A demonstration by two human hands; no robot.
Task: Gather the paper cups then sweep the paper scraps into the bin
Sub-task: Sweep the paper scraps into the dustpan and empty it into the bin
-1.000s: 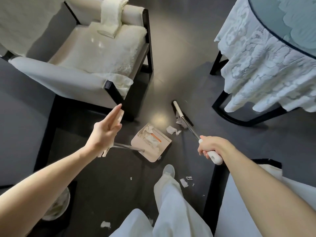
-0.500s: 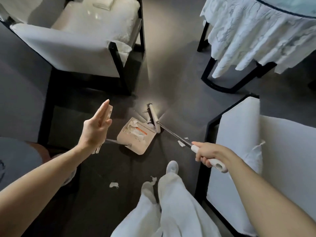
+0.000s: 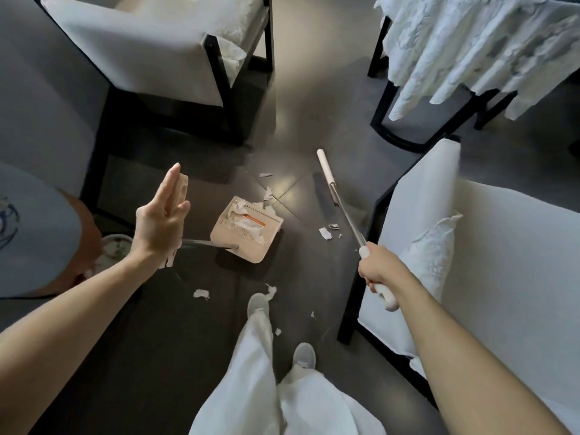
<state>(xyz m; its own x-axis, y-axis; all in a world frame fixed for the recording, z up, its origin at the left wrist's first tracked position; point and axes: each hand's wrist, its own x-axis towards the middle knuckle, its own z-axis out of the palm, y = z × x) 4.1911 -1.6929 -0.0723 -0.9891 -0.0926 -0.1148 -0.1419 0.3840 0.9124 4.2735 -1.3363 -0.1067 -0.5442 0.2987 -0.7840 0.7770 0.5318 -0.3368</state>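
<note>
Our right hand (image 3: 381, 271) curls tight round the broom (image 3: 325, 168) grip; our left hand (image 3: 160, 221), fingers straight and together, presses the dustpan (image 3: 244, 233) handle; beyond, paper scraps (image 3: 325, 233) lie between pan and broom head, more inside the pan

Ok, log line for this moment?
phase: sweeping | left hand: straight fingers against dustpan handle | right hand: grips broom | dustpan: holds scraps | loose scraps: on floor beside dustpan

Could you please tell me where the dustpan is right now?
In the head view the dustpan sits on the dark floor at centre, left of the broom, with paper scraps in it and its long handle against the left hand.
</note>
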